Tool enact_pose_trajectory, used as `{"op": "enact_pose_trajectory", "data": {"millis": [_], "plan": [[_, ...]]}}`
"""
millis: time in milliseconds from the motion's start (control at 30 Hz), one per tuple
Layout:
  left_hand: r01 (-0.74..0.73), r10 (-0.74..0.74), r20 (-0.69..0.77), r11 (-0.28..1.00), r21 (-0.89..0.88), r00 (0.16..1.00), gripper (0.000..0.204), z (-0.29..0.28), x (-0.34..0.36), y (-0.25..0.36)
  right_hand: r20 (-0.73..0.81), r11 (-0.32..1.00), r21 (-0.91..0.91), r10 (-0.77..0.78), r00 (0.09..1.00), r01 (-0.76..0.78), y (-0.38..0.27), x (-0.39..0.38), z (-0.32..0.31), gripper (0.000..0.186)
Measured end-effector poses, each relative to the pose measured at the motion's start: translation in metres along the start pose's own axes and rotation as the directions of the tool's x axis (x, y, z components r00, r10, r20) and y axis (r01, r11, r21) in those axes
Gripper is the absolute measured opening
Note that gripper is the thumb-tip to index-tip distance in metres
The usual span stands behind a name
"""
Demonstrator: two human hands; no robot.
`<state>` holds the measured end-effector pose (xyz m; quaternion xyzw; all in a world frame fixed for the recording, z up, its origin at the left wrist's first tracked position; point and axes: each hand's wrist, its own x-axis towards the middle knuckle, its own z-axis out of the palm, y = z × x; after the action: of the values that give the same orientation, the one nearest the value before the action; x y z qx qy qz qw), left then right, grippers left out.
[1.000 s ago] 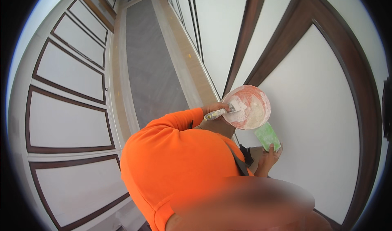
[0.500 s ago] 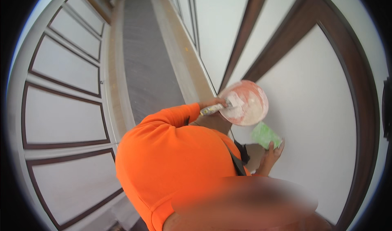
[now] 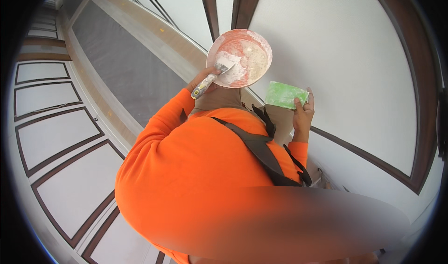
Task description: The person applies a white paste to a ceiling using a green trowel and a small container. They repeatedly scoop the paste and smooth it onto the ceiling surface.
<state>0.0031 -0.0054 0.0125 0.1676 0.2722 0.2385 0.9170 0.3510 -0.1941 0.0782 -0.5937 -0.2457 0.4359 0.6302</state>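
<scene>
**Putty knife in a round bowl, green pad in the other hand**

Holding a round pinkish bowl with white filler inside, up near the white wall panel. Resting in it, the blade of a putty knife, handle pointing down and left. Closed around that handle and under the bowl rim, the left hand; cannot tell which fingers carry the bowl. To the right and a little lower, pinching a green rectangular pad by its lower edge, the right hand, thumb on the front, fingers up along the side. Below both, orange sleeves and a dark strap across the back. Around the panel, dark brown trim; to the left, a grey floor strip.
</scene>
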Motion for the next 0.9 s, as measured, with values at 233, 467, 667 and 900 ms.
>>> {"op": "enact_pose_trajectory", "data": {"millis": [233,467,667,900], "plan": [[0.015,-0.014,-0.021,0.999,0.051,1.000,0.061,-0.009,0.003,-0.001,-0.031,0.876,0.482,0.045,0.999,-0.025,0.006,-0.003,-0.011,0.048],[0.047,0.060,-0.305,0.942,0.331,0.950,0.039,-0.036,-0.001,-0.014,0.101,0.822,0.543,0.140,0.985,-0.173,0.043,-0.007,-0.002,0.056],[0.000,0.002,-0.016,0.997,0.082,1.000,0.054,-0.003,0.001,0.002,0.409,0.710,0.648,-0.019,0.912,-0.276,0.005,-0.009,0.039,0.052],[0.018,-0.025,0.078,0.996,0.090,0.997,0.065,-0.008,0.004,0.002,0.583,0.523,0.732,-0.151,0.798,-0.436,-0.035,-0.003,0.057,0.055]]}}
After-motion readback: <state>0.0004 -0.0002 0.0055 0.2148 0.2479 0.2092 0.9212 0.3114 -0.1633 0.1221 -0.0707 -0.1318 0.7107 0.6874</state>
